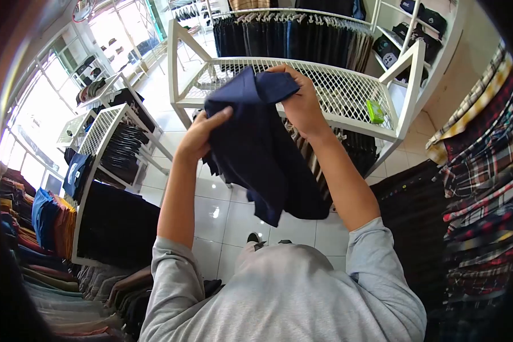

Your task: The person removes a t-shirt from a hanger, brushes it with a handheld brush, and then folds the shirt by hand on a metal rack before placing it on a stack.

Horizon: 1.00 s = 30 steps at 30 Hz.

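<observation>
A dark navy garment (248,134) hangs down in front of me, partly folded, its lower end loose above the floor. Its exact kind is hard to tell. My left hand (202,134) grips its left side, thumb on top of the cloth and fingers behind. Higher up, my right hand (302,105) is closed on the folded top corner, with the fingers partly hidden by the fabric. Just behind the garment stands a white rack with a mesh top shelf (330,85).
A bright green packet (375,112) lies on the mesh shelf's right end. Hanging trousers (268,40) fill the rail behind. Plaid shirts (484,165) hang at right; folded clothes (54,219) and racks stand at left. White floor tiles (211,216) show below.
</observation>
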Each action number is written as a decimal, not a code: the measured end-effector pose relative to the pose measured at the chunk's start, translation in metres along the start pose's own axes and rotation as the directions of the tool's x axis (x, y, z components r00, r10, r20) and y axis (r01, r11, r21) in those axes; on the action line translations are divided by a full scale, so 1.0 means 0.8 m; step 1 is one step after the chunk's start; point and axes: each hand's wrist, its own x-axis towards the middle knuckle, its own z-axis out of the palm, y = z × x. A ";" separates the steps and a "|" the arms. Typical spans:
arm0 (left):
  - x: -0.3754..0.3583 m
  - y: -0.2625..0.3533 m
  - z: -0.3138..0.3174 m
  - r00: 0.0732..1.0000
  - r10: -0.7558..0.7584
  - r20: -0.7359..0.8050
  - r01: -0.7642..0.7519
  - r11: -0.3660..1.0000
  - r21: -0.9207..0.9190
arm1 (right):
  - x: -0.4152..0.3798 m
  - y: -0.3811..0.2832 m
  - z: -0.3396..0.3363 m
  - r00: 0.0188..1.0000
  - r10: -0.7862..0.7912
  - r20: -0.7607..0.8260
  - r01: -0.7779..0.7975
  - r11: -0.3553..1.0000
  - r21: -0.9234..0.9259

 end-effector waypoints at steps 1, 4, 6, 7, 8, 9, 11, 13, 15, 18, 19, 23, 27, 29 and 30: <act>0.010 -0.015 0.006 0.998 0.045 0.035 -0.044 0.999 -0.029 | -0.007 -0.002 -0.012 0.997 -0.067 0.031 0.070 0.993 -0.098; 0.032 -0.005 0.051 0.994 0.095 0.054 -0.091 0.994 -0.065 | -0.032 -0.008 -0.046 0.996 -0.054 -0.065 0.049 0.996 -0.080; 0.038 0.026 0.084 0.983 0.174 0.066 -0.175 0.984 0.012 | -0.055 -0.013 -0.069 0.984 0.080 -0.160 -0.100 0.988 -0.119; 0.041 0.038 0.099 0.984 0.168 0.067 -0.168 0.986 0.002 | -0.065 -0.012 -0.075 0.984 0.023 -0.178 -0.058 0.979 -0.193; 0.045 0.050 0.114 0.968 0.233 0.088 -0.246 0.950 0.193 | -0.076 -0.008 -0.079 0.981 -0.037 -0.188 -0.014 0.964 -0.265; 0.048 0.059 0.126 0.948 0.293 0.122 -0.318 0.870 0.377 | -0.091 0.002 -0.082 0.967 -0.016 -0.254 -0.042 0.974 -0.222; 0.052 0.069 0.149 0.929 0.331 0.168 -0.371 0.843 0.391 | -0.116 0.002 -0.080 0.964 0.050 -0.260 -0.148 0.916 -0.373; 0.059 0.079 0.159 0.892 0.363 0.268 -0.445 0.806 0.390 | -0.129 0.019 -0.081 0.959 0.115 -0.260 -0.219 0.882 -0.416; 0.063 0.087 0.164 0.876 0.374 0.306 -0.468 0.814 0.343 | -0.140 0.039 -0.075 0.951 0.073 -0.302 -0.198 0.891 -0.408; 0.066 0.107 0.160 0.852 0.404 0.333 -0.509 0.787 0.349 | -0.159 0.068 -0.079 0.931 0.033 -0.363 -0.187 0.899 -0.396; 0.069 0.116 0.153 0.830 0.452 0.326 -0.552 0.748 0.369 | -0.173 0.090 -0.093 0.939 0.107 -0.327 -0.251 0.864 -0.437; 0.095 0.157 0.099 0.801 0.562 0.206 -0.592 0.694 0.410 | -0.198 0.104 -0.089 0.932 0.150 -0.331 -0.292 0.850 -0.438; 0.121 0.193 0.022 0.801 0.595 0.064 -0.557 0.704 0.440 | -0.227 0.107 -0.111 0.912 0.245 -0.330 -0.395 0.743 -0.540; 0.126 0.207 -0.016 0.809 0.587 0.007 -0.528 0.721 0.448 | -0.237 0.100 -0.126 0.915 0.250 -0.316 -0.401 0.625 -0.670; 0.131 0.211 -0.038 0.810 0.585 -0.039 -0.512 0.738 0.441 | -0.237 0.092 -0.133 0.916 0.252 -0.313 -0.401 0.622 -0.673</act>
